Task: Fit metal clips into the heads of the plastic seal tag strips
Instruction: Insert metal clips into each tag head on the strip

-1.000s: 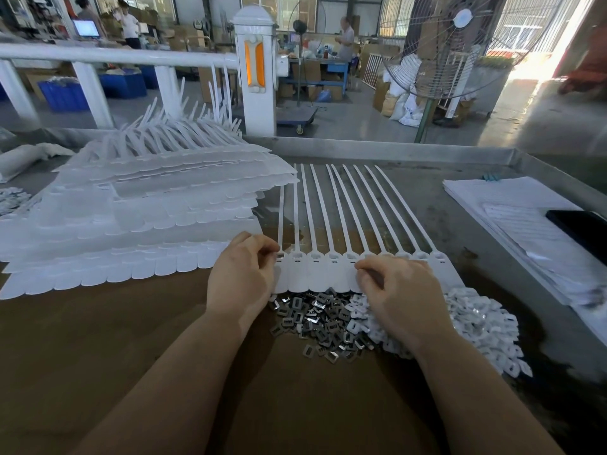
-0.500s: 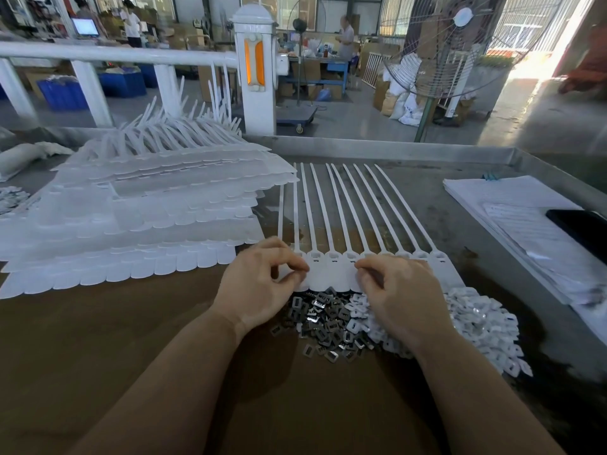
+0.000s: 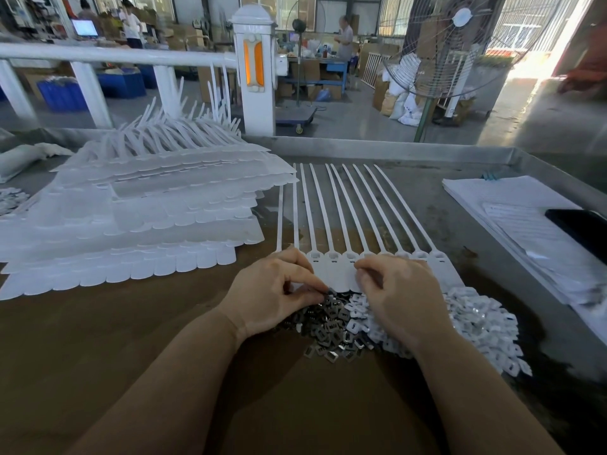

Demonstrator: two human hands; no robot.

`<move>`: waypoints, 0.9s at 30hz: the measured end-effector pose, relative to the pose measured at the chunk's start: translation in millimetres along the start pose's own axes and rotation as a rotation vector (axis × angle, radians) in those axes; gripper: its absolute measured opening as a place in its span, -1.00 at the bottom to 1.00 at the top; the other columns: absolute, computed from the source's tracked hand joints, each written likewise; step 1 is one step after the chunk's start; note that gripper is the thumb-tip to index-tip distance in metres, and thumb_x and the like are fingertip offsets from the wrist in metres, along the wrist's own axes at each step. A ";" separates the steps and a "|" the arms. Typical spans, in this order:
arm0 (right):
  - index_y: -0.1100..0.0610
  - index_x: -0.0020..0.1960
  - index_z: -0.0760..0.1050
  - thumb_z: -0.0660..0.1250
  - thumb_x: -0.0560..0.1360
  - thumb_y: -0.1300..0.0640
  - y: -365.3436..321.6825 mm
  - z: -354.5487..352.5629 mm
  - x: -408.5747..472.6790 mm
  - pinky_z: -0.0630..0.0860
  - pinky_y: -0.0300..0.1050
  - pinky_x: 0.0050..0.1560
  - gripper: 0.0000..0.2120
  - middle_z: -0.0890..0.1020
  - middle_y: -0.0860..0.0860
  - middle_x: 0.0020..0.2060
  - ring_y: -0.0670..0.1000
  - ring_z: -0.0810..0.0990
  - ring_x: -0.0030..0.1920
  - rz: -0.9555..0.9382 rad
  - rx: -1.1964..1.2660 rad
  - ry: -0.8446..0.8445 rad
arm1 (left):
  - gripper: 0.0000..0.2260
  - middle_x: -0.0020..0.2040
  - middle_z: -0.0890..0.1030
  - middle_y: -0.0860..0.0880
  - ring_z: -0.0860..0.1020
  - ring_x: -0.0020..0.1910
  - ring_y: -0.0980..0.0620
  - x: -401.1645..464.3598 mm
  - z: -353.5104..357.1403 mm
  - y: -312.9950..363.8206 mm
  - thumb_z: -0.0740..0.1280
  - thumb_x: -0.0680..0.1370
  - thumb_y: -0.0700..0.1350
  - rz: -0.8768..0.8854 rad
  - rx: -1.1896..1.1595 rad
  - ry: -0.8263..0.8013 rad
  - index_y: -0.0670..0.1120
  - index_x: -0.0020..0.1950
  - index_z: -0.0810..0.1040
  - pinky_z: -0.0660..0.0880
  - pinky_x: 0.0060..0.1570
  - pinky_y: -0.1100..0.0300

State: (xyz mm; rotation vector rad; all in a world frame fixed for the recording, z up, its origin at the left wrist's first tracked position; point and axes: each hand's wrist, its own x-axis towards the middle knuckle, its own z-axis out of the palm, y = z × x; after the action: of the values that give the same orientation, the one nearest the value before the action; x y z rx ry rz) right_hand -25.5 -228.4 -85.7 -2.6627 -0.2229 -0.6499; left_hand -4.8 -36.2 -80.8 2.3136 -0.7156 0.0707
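A joined row of white plastic seal tag strips lies flat on the brown-topped counter, tails fanned away from the person and the flat heads nearest the body, which puts the small head slots within easy reach of both hands. Directly below those heads sits the loose heap of small grey metal clips, touching the row's near edge, so a clip needs almost no travel to reach a slot.

The left hand has its grip closed in a pinch at the top of the heap, thumb and fingertips meeting on what looks like 1 clip (too small to be sure it is lifted free). The right hand rests over the right part of the row with fingers curled down onto the heads; I judge it is pinning the strips so they cannot slide while a clip is pressed in, though whether it also holds a clip I cannot tell.

To the right lies a pile of small white plastic pieces, and at the left a tall stack of white strip sheets.
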 end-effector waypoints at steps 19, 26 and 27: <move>0.06 0.01 0.60 0.27 0.50 0.10 -0.4 0.6 0.0 0.27 -0.17 0.08 -0.84 0.67 -0.04 -0.16 -0.05 0.55 -0.13 0.002 -0.001 -0.001 | -0.91 -0.22 0.54 0.15 0.48 -0.24 0.20 14.1 3.0 -15.1 0.30 0.54 -0.14 -0.331 0.017 0.493 0.00 -0.06 0.60 0.34 -0.27 0.49; 0.06 -0.01 0.61 0.28 0.50 0.11 -1.0 0.9 0.6 0.25 -0.19 0.05 -0.85 0.67 -0.04 -0.17 -0.04 0.55 -0.13 0.001 0.005 0.003 | -0.91 -0.19 0.46 0.17 0.40 -0.14 0.15 19.5 6.0 -16.6 0.32 0.53 -0.09 -0.269 0.225 0.483 0.03 -0.05 0.62 0.35 -0.22 0.24; 0.06 -0.01 0.61 0.28 0.50 0.11 -0.8 0.9 0.7 0.25 -0.20 0.04 -0.85 0.67 -0.04 -0.17 -0.04 0.55 -0.14 0.000 0.003 0.003 | -0.91 -0.18 0.47 0.17 0.40 -0.13 0.15 20.1 6.9 -15.9 0.32 0.53 -0.09 -0.257 0.230 0.483 0.02 -0.05 0.63 0.34 -0.23 0.24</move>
State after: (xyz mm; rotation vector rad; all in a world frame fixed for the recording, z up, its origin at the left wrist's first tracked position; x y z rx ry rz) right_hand -24.8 -227.2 -85.9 -2.6591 -0.2234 -0.6529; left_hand 19.4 -40.7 -90.8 2.4450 -0.1705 0.5982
